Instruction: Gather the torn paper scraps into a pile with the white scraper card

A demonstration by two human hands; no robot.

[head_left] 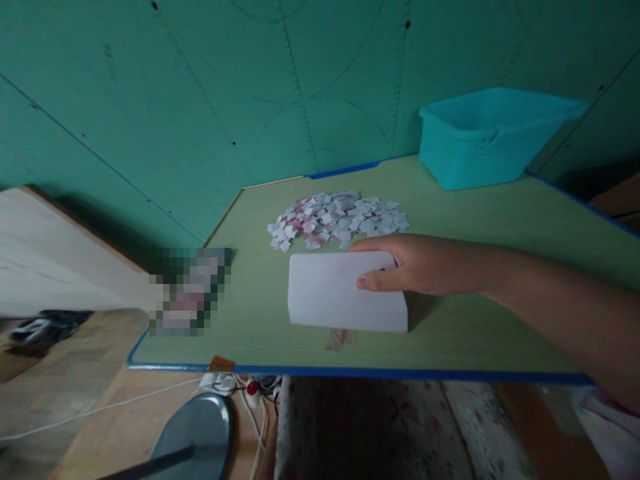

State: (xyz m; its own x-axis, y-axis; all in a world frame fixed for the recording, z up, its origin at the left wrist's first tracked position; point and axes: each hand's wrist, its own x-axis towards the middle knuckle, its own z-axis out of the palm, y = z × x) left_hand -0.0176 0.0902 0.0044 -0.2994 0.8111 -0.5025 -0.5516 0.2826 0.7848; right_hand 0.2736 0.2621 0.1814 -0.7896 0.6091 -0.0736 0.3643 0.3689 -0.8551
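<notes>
Box [320, 293], or perhaps a folded white card, is near the front edge of the tabletop [480, 340], its broad blank face toward the wearer; whether it rests on the surface or is lifted just off it, I cannot tell. The right hand [425, 263] grips its right end, thumb flat along the broad face and fingers hooked behind the upper edge, a hold that probably keeps the piece steady from one side alone. The left hand is out of view, so its state cannot be told.

Just beyond lies a loose heap of paper scraps [345, 217], some pinkish, spread low, seemingly to keep them within reach. A turquoise tub [480, 157] stands at the far right, perhaps set back to leave working room. Brownish tape [341, 340] shows at the box's near side, likely patching the surface.

On the left lies a pixelated object [193, 297], so any label there is lost. No brand or wording can be read on the box or tub; a small dark mark sits beside the thumb. The green wall [225, 73] bears arcs and ruler-like ticks, and a faint marking at upper left is illegible.
</notes>
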